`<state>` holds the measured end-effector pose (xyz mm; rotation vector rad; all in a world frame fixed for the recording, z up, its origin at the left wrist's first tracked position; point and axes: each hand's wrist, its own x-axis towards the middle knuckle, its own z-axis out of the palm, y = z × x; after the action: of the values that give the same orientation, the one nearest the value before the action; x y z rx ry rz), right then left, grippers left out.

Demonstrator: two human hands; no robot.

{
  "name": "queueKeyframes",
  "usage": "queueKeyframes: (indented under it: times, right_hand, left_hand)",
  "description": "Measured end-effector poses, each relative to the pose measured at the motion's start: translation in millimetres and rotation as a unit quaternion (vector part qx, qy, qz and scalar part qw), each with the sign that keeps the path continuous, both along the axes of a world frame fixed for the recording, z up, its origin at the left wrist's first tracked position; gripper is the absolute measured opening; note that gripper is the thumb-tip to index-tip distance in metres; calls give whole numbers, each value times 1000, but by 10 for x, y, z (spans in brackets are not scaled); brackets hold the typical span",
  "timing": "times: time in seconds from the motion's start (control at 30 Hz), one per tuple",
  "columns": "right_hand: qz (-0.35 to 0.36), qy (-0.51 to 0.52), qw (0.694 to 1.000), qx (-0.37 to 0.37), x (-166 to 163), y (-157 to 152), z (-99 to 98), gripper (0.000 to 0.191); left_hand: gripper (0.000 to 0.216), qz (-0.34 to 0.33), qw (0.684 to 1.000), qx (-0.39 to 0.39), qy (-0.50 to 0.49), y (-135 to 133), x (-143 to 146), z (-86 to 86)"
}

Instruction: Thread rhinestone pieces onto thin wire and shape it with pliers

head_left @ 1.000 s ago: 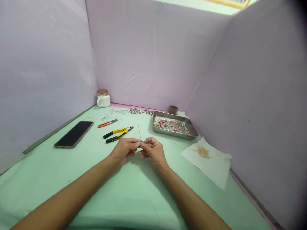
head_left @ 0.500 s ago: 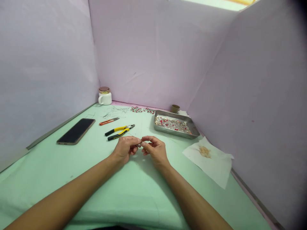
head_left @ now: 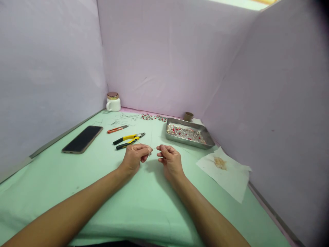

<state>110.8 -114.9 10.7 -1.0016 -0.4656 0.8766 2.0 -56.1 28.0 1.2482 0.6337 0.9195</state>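
Note:
My left hand [head_left: 136, 156] is closed in a pinch on a small beaded piece [head_left: 149, 154], whose lower edge hangs below the fingertips. Level with it and a short gap to the right, my right hand [head_left: 171, 159] pinches a thin thread-like strand [head_left: 154, 149] that runs between the two hands. Whether the strand is thread or wire is too fine to tell. Just beyond my left hand lie yellow-and-black pliers [head_left: 130, 140], jaws pointing right. Past my right hand stands a metal tray [head_left: 189, 142] with many small clear and red beads.
Orange thread snips [head_left: 117, 129], a phone [head_left: 82, 139] and loose thin strands [head_left: 125, 119] lie left. Red-and-clear beaded pieces [head_left: 147, 117] sit at the back, near a white lidded mug [head_left: 113, 103] and a small brown cup [head_left: 188, 116]. A stained white paper [head_left: 231, 178] lies right.
My right hand has moved a little to the right, away from my left, opening a gap with the strand across it. My left hand still pinches the beaded piece.

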Motion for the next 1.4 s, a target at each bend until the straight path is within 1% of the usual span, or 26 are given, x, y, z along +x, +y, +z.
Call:
queueKeyframes:
  times: [0.2,0.27,0.33,0.4,0.47,0.53,0.57,0.63,0.7,0.73,0.8,0.93,1.0,1.13,1.2,1.4]
  right_hand:
    - [-37,6,999,2,92,6,19,23]
    - [-65,26,998,3,183,9,36,24]
    - [-113,39,993,13,295,-2,71,24]
    - [-165,-1,986,41,379,-32,120,22]
    - [-188,-103,975,63,386,-71,168,19]
    - [-163,-237,956,55,305,-106,201,16]
    - [-138,-305,941,44,240,-119,209,15]
    - [-85,-424,901,33,96,-128,211,15]
    - [-53,-500,864,34,-19,-119,202,14]
    - [-46,-521,851,36,-56,-110,197,10]
    - [-46,-534,843,32,-85,-94,193,6]
    - [-63,-510,858,11,-51,-91,222,10]
    - [-56,-516,855,6,-32,-103,233,10]
    - [-35,-560,828,2,-13,-115,190,9]
    - [-31,-578,816,-8,-5,-110,151,6]
    - [-19,-590,807,-35,26,-111,106,7]
  left_hand:
    - [9,12,1000,18,18,24,-5,-11]
    - [10,18,999,26,31,29,-18,-10]
    - [12,26,998,37,53,30,-30,-8]
    - [15,37,994,55,87,19,-35,-7]
    - [17,47,987,86,129,-4,-27,-10]
    - [17,54,976,133,166,-31,-11,-19]
    - [18,57,969,162,179,-44,-2,-27]
    - [19,61,953,221,200,-62,12,-50]
    - [18,60,937,271,214,-75,20,-82]
    - [16,57,930,291,219,-84,23,-99]
    - [13,48,918,324,225,-109,27,-130]
    - [13,37,898,374,230,-163,38,-165]
    - [14,43,891,387,235,-154,43,-174]
    - [16,67,883,390,252,-74,55,-201]
    - [16,66,881,389,259,-43,65,-221]
    - [16,37,883,386,265,-48,79,-270]
